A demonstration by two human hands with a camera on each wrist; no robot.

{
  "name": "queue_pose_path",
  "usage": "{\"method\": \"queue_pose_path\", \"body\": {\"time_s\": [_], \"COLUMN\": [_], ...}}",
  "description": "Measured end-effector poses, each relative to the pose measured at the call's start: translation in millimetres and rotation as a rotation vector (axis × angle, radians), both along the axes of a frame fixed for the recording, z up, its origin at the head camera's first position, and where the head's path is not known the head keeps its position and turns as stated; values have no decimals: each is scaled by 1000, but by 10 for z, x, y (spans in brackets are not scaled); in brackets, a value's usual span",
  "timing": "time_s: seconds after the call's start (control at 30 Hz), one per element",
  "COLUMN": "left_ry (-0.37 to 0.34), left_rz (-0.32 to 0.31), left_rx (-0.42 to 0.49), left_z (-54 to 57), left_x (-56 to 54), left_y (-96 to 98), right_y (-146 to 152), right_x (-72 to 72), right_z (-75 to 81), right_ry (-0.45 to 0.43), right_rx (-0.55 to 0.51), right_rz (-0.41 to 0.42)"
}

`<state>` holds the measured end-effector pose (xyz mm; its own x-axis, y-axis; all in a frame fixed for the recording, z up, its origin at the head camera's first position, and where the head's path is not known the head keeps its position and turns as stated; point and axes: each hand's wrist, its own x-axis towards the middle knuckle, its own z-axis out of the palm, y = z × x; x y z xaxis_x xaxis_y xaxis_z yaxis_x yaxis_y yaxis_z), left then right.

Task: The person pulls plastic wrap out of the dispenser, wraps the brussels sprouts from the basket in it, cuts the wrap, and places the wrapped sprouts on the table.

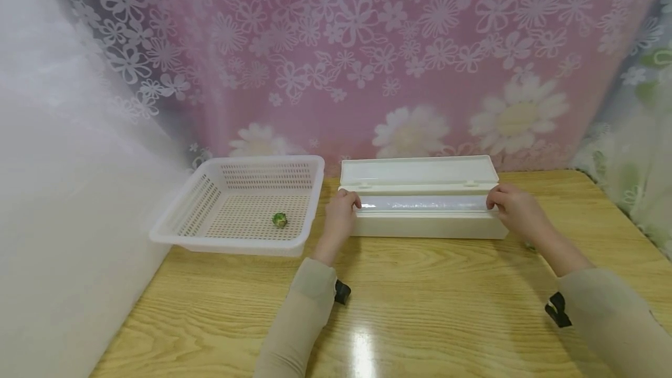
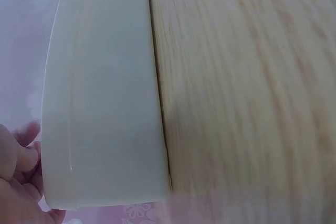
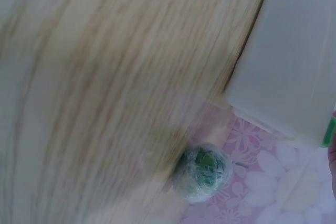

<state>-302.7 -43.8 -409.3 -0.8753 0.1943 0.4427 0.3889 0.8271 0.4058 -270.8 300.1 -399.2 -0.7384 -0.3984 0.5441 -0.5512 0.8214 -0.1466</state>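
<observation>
A cream cling film box stands on the table with its lid raised at the back. Inside it lies a shiny roll of cling film. My left hand is at the box's left end, thumb and fingers pinching the film there. At the right end my right hand pinches the film the same way. The left wrist view shows curled fingers at the box's edge. A green vegetable ball wrapped in film lies beside the box's right end, mostly hidden behind my right wrist in the head view.
A white plastic basket with slotted walls stands to the left, holding one small green vegetable. The wooden table runs up to a pink flowered curtain behind. A small green piece shows at the box's edge.
</observation>
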Motion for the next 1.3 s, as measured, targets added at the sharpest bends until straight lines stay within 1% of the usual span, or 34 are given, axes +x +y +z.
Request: {"method": "queue_pose_path", "body": {"time_s": [0.07, 0.1, 0.2, 0.27, 0.33, 0.4, 0.53, 0.6, 0.63, 0.77, 0.87, 1.07, 1.2, 1.3], "left_ry": [-33, -46, -17, 4, 17, 5, -17, -14, -4, 80, 112, 82, 68, 92], "left_rz": [5, 1, -24, -40, -42, -32, 0, 8, 10, -9, -27, -20, 3, 16], "left_rx": [-37, -41, -34, -7, 19, 66, 196, 248, 260, 236, 223, 249, 266, 299], "left_z": [14, 19, 9, -14, -42, -56, -79, -85, -89, -86, -82, -57, -40, -21], "left_x": [12, 16, 9, -8, -35, -52, -76, -78, -80, -82, -93, -105, -97, -90], "left_y": [3, 2, -4, -8, -8, 0, 6, 2, -1, -11, -16, -15, -8, 5], "right_y": [-1, 2, 2, 2, 2, 5, 7, 12, 13, 34, 47, 60, 67, 61], "right_x": [1, -3, -16, -31, -41, -44, -44, -41, -40, -42, -46, -61, -62, -47], "right_z": [0, -3, -10, -20, -25, -30, -44, -48, -47, -38, -26, -13, -13, 4], "right_ry": [21, 30, 40, 52, 52, 57, 60, 77, 87, 160, 166, 113, 129, 146], "right_rx": [17, 18, 3, -18, -29, -50, -107, -117, -116, -81, -84, -104, -109, -117], "right_rz": [19, 24, 37, 45, 39, 23, -36, -48, -50, -46, -60, -84, -93, -100]}}
